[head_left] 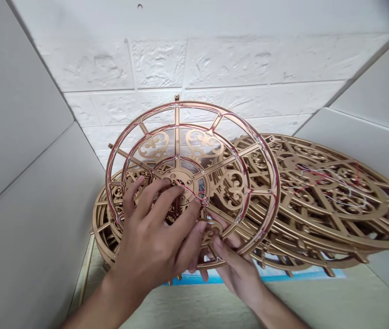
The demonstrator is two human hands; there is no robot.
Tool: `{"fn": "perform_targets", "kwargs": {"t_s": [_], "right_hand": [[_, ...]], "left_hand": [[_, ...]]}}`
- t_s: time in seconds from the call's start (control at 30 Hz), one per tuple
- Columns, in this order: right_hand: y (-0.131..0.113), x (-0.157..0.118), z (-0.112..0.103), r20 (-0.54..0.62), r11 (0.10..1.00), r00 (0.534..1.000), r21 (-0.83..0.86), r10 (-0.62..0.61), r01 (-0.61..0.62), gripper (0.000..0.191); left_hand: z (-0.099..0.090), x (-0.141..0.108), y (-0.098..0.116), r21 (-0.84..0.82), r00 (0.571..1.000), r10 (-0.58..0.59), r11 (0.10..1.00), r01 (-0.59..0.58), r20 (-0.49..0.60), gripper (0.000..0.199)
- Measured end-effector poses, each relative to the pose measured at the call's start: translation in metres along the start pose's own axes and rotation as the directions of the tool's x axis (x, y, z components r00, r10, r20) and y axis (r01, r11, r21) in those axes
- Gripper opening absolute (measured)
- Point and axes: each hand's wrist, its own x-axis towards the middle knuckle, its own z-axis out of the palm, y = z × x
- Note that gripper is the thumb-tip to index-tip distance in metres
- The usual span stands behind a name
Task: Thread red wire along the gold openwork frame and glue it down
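A round gold frame (178, 114) with concentric rings, spokes and scroll ornaments stands tilted toward the camera, red and white wires running along its rings. My left hand (156, 233) lies over its lower left part, fingers spread, fingertips near the hub and on the wires beside it. At the lower right rim, my right hand (237, 262) grips the frame, thumb in front and the other fingers behind, partly hidden. A red wire crosses from the hub toward my left index fingertip.
Stacked gold frames (338, 224) with loose red and white wires lie at the right; more lie behind the held frame at the left. A blue sheet (273, 274) lies beneath. A white brick-patterned wall (231, 64) and grey side panels (19, 114) surround the table (352, 301).
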Motion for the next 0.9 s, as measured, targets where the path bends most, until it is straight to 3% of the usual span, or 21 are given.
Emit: {"fn": "perform_targets", "kwargs": {"t_s": [0.13,0.3,0.5,0.73,0.87,0.9], "right_hand": [[-0.002,0.000,0.002,-0.011,0.999,1.000,-0.021,0.029,-0.029,0.064],[0.009,0.002,-0.006,0.001,1.000,1.000,-0.013,-0.020,0.020,0.066],[0.013,0.004,-0.010,0.026,0.999,0.999,0.021,-0.033,0.032,0.050],[0.001,0.000,0.003,-0.066,1.000,0.998,0.000,0.010,-0.010,0.045],[0.006,0.003,-0.002,-0.050,1.000,0.999,0.002,-0.006,0.006,0.055],[0.008,0.004,-0.003,-0.028,1.000,1.000,0.001,-0.002,0.002,0.059]], "left_hand": [[0.000,0.001,0.002,0.014,1.000,-0.026,1.000,0.026,0.004,0.017],[0.001,0.001,0.001,0.008,0.999,-0.035,0.999,0.035,0.029,0.017],[0.002,-0.001,0.003,0.016,0.999,-0.026,1.000,0.025,0.026,0.019],[-0.006,0.003,0.018,0.083,0.994,-0.096,0.992,0.092,0.051,0.024],[-0.020,-0.014,0.032,-0.057,0.996,-0.009,0.998,0.015,0.094,0.010],[-0.026,-0.023,0.037,-0.097,0.996,0.017,0.995,-0.009,0.085,0.014]]}}
